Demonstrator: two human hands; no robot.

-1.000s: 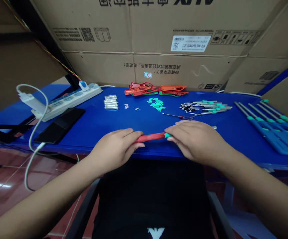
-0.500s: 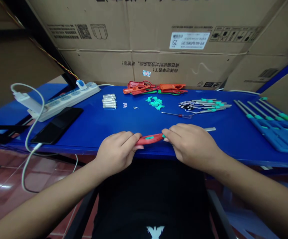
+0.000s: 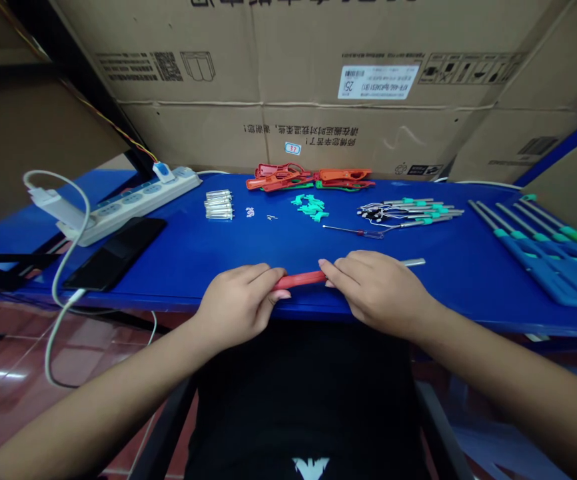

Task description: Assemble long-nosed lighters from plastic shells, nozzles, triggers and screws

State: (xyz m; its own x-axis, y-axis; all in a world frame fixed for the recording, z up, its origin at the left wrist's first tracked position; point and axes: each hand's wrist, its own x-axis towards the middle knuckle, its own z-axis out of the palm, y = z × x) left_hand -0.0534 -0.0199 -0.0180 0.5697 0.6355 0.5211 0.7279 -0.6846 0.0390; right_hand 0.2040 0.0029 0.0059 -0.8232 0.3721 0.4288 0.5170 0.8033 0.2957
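Note:
A red stick lighter [image 3: 302, 279] is held level between both hands over the front edge of the blue table. Round its left end my left hand [image 3: 238, 300] is closed, thumb below and fingers on top. My right hand [image 3: 376, 290] grips the other end of the handle, hiding the part where the metal tube joins. That metal tube [image 3: 415, 262] sticks out beyond the right hand. The handle's narrow edge faces up, so its green insert is out of sight. Beyond the hands lie a screwdriver [image 3: 356, 231] and a small pile of green triggers [image 3: 311, 207].
Orange-red handle shells [image 3: 278, 178] lie at the back, clear fuel tanks [image 3: 218, 205] to their left. Metal tubes with wires [image 3: 413, 210] and blue stick lighters [image 3: 538, 260] occupy the right. A power strip [image 3: 133, 207] and a phone [image 3: 116, 253] sit left; a cardboard box [image 3: 193, 133] stands behind.
The red lighter has rolled in my hands, turning its green insert out of view. The tube's visible end has shifted slightly left. Both hands keep their grip.

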